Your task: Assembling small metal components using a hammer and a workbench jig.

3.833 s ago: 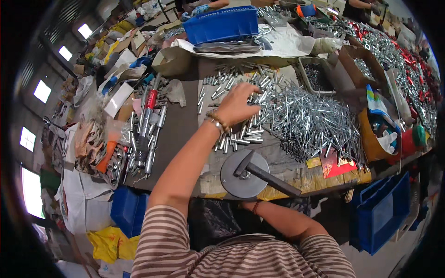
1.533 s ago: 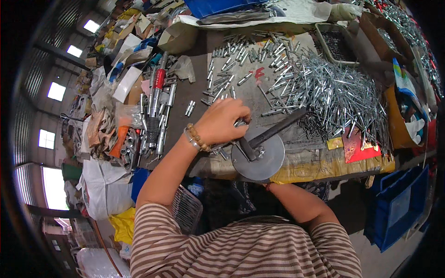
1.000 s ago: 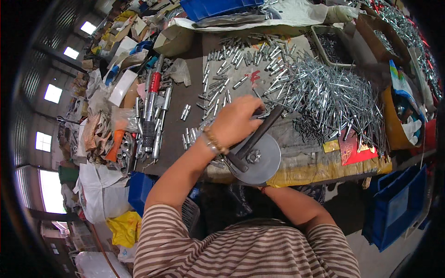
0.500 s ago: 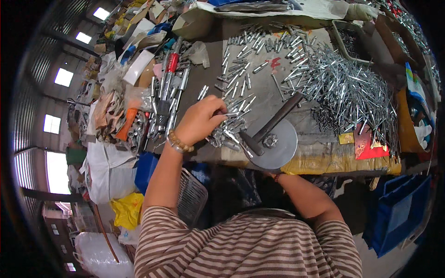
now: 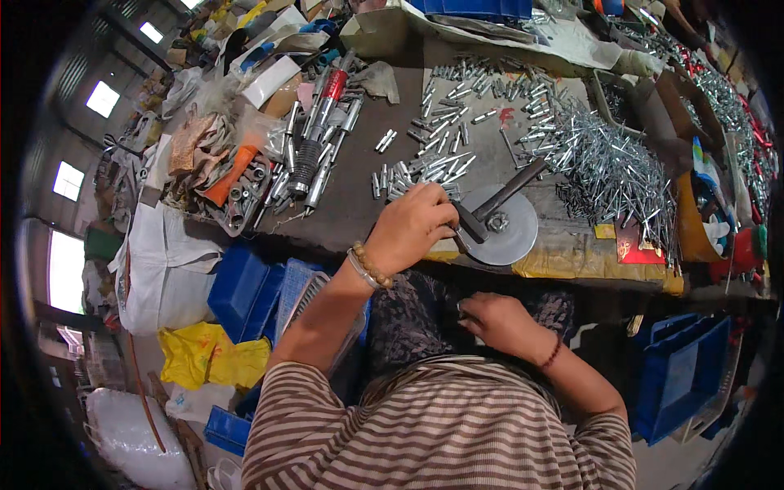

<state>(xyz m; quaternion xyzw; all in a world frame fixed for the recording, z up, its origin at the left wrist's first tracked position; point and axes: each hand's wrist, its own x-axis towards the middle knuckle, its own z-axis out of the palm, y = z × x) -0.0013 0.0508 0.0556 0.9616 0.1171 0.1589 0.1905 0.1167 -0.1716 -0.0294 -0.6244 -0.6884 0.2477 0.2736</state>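
My left hand (image 5: pixel 415 227), with a beaded bracelet on its wrist, is at the table's near edge with fingers curled down. It is beside a small heap of silver metal sleeves (image 5: pixel 445 169) and close to the hammer (image 5: pixel 516 184). What its fingers hold, if anything, is hidden. The hammer rests across a round grey metal disc (image 5: pixel 513 245), next to a nut-like piece (image 5: pixel 496 221) at the disc's middle. Below the table edge, over my lap, my right hand (image 5: pixel 508 325) is closed, its fingertips pinched together; what is in them I cannot make out.
A large pile of thin metal rods (image 5: pixel 612 163) covers the right of the table, by a red packet (image 5: pixel 639 245). Long metal tools (image 5: pixel 314 147) and an orange-handled tool (image 5: pixel 230 175) lie left. Blue crates (image 5: pixel 245 290) stand below on both sides.
My left hand has moved right and nearer, from the sleeve heap toward the hammer head. My right hand has come out from beneath the table edge into view. The whole view has shifted somewhat.
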